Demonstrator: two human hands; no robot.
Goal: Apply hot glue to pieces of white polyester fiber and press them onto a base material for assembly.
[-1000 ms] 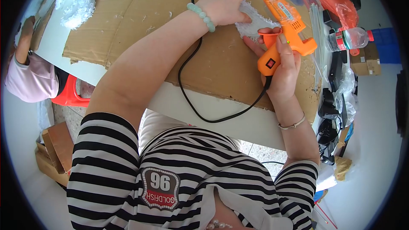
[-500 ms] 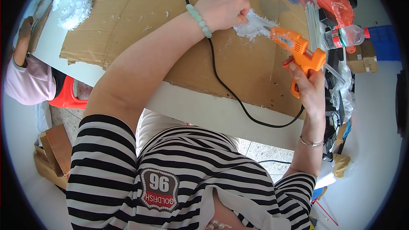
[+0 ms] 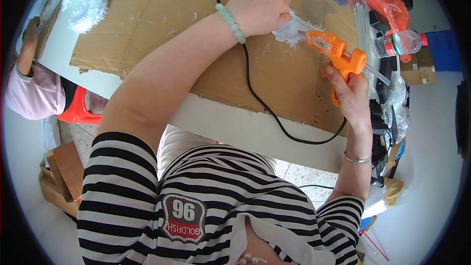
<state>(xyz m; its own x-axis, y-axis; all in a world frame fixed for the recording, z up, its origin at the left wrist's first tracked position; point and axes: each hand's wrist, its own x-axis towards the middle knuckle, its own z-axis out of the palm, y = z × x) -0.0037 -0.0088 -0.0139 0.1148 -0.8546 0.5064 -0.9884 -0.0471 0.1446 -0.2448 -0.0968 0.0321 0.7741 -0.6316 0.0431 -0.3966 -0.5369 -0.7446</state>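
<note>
My right hand [image 3: 352, 88] grips an orange hot glue gun [image 3: 338, 51] by its handle, a finger at the trigger. A clear glue stick [image 3: 377, 72] pokes out of the gun's rear. Its nozzle points left, over a small white fluffy fabric piece [image 3: 293, 28] on the cardboard. My left hand [image 3: 262, 9] is closed, with thumb and fingers pinching that piece's left edge; its fingertips are partly hidden. The gun's black cord [image 3: 265, 105] loops across the cardboard and passes under my left wrist.
A large cardboard sheet [image 3: 162, 29] covers the white table [image 3: 235, 132]. More white fluffy fabric [image 3: 93, 0] lies at the far left. On the right are clear glue sticks [image 3: 362, 29], a plastic bottle [image 3: 405, 43] and a red bag [image 3: 385, 5]. Another person's arm [image 3: 27, 49] shows at left, beside a red stool [image 3: 78, 108].
The glue gun has shifted slightly left and swung so its nozzle lies over the fluffy piece, its rear glue stick more visible. My left hand has moved only slightly.
</note>
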